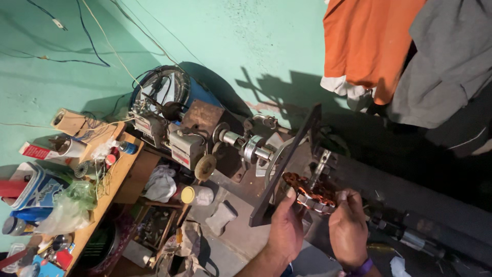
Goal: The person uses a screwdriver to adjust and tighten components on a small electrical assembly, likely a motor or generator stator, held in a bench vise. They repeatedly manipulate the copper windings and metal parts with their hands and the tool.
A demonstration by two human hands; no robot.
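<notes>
Both my hands hold a round motor stator [311, 192] with copper-coloured windings and a metal core, low in the head view. My left hand [285, 229] grips its left side, thumb up against the windings. My right hand [348, 228] grips its right side, a purple band at the wrist. The stator sits just in front of a coil winding machine [197, 136] with a steel shaft [248, 146] and a dark flat bar [287, 164] that crosses in front of it.
A wooden shelf [110, 187] at left carries tins, plastic bags, wire and small boxes. An orange shirt [366, 43] and a grey garment [451, 56] hang on the green wall. Cloth and a yellow-lidded jar [195, 195] lie below the machine.
</notes>
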